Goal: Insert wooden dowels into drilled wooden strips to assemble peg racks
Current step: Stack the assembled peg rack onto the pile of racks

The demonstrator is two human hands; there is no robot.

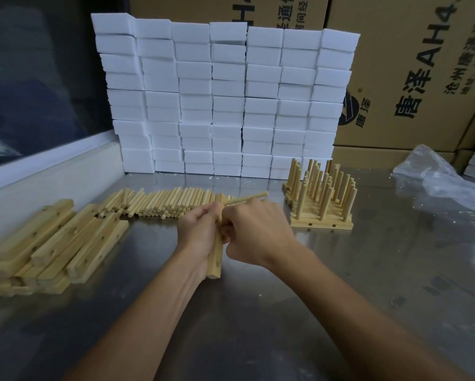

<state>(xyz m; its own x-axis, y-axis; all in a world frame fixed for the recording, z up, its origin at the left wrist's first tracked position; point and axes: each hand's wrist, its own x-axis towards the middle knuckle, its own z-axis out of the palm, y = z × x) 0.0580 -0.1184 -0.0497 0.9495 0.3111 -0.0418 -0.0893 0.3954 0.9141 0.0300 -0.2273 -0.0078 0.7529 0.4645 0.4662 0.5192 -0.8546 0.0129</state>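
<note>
My left hand point(196, 233) grips a drilled wooden strip point(215, 259) held on end above the metal table, one hole showing near its lower end. My right hand point(254, 232) is curled against the strip's right side, and a wooden dowel point(248, 198) sticks out from the strip's top toward the right, above that hand. Where the dowel meets the strip is hidden by my fingers. A row of loose dowels point(162, 203) lies behind my hands. Drilled strips point(57, 243) are piled at the left. Finished peg racks point(320, 199) stand at the right.
A wall of stacked white foam blocks point(225, 97) stands at the back of the steel table point(340, 284). Cardboard boxes point(412, 78) rise behind at the right, with a crumpled clear plastic bag point(439, 177) in front of them. A pale raised ledge point(38, 177) runs along the left.
</note>
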